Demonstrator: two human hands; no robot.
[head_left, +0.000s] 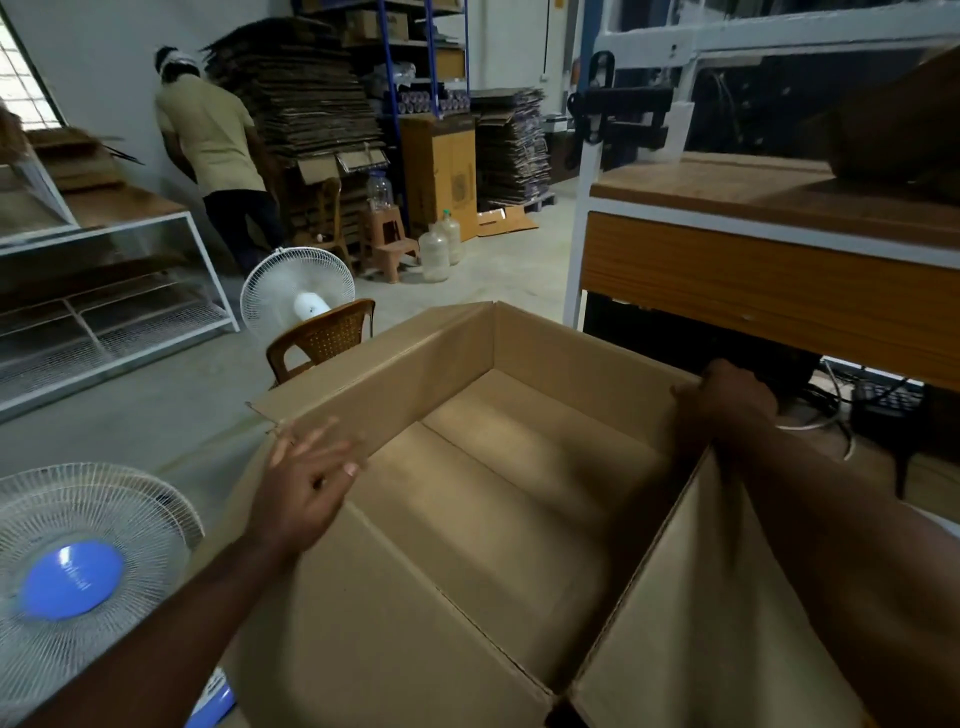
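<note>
Opening out the cardboard box (431, 358) beside the bench (753, 270)
Left hand (306, 480) presses flat, fingers spread, on its left wall; right hand (727, 402) grips the right rim's far corner. Both sides are best pulled apart evenly.

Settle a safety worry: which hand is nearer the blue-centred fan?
Left: left hand touches the cardboard box wall beside the fan; right hand grips the opposite wall.

A large brown cardboard box (519, 467) is shown open-topped and empty, its bottom flaps folded flat, its upper flaps raised.
</note>
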